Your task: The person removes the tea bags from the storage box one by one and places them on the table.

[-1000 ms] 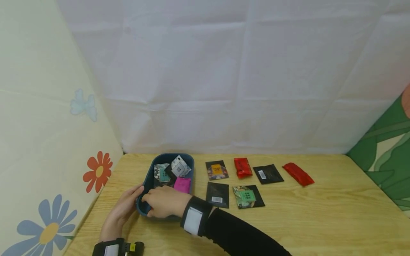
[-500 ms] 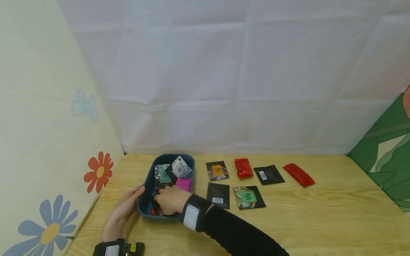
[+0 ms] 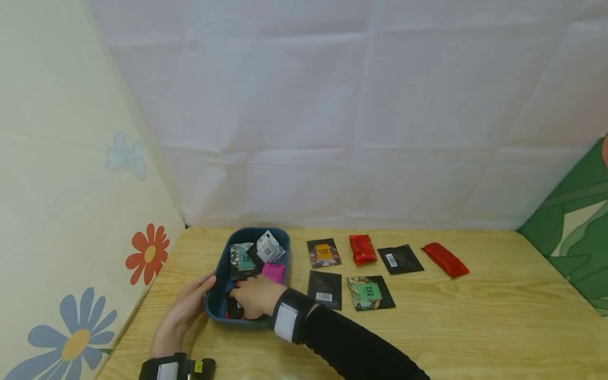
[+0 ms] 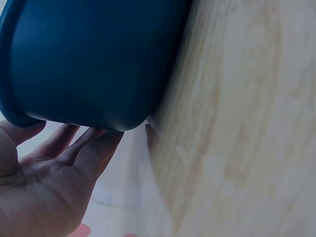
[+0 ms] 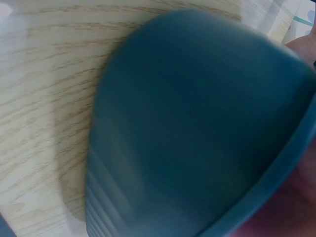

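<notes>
A dark blue bin (image 3: 212, 311) stands at the left of the table. My left hand (image 3: 187, 303) rests against its left wall; in the left wrist view its fingertips (image 4: 114, 139) touch the wall, with the thumb by the rim. My right hand (image 3: 256, 296) reaches down into the near part of the bin, over a black packet with red edges (image 3: 234, 307). Its fingertips are hidden, so a grip does not show. Farther back lie a pink packet (image 3: 273, 272), a green-labelled sachet (image 3: 243, 259) and a white-and-black sachet (image 3: 269, 247).
Right of the bin lie flat sachets: an orange-labelled one (image 3: 324, 253), a green-labelled one (image 3: 371, 292) and black ones (image 3: 325, 290) with barcodes. Two red packets (image 3: 363, 249) lie on the wooden table (image 3: 499, 311) too. A white cloth (image 3: 351, 116) hangs behind.
My right hand has shifted right from the bin's near-left corner, bringing the black packet with red edges into view. My left hand stays at the wall.
</notes>
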Demonstrator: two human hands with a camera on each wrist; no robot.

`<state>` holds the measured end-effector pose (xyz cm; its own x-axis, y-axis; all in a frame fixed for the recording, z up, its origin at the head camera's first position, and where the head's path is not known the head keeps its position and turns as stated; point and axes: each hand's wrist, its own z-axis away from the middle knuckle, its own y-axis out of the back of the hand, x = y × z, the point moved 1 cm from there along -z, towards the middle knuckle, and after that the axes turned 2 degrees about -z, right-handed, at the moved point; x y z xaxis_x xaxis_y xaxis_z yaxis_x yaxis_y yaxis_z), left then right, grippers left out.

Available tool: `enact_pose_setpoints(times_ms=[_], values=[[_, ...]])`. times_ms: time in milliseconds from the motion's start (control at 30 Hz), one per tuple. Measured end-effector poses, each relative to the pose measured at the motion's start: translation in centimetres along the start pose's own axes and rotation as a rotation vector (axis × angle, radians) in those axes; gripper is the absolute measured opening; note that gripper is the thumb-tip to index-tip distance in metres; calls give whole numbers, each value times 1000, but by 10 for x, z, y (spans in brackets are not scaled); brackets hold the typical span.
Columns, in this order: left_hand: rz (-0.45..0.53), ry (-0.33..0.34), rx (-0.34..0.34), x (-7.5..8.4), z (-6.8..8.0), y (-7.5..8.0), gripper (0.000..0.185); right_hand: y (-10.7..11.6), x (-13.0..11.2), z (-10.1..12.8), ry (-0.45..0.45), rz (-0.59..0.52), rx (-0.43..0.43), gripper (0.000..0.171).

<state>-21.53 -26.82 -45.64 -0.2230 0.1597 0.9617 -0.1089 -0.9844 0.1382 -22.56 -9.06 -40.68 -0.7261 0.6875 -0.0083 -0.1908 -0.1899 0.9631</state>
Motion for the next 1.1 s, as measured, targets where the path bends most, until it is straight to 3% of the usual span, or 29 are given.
enact_pose_setpoints(times_ms=[400, 600, 800, 1100], values=[[6, 6, -5, 0, 0, 0, 59, 1, 4, 0, -21, -95, -12, 46], [-5, 18, 0, 1, 1, 0, 62, 3, 6, 2, 11, -43, 51, 33], [6, 6, 0, 0, 0, 0, 60, 4, 10, 2, 84, 30, 146, 36], [-3, -4, 14, -1, 0, 0, 60, 13, 14, 14, 107, 48, 192, 37]])
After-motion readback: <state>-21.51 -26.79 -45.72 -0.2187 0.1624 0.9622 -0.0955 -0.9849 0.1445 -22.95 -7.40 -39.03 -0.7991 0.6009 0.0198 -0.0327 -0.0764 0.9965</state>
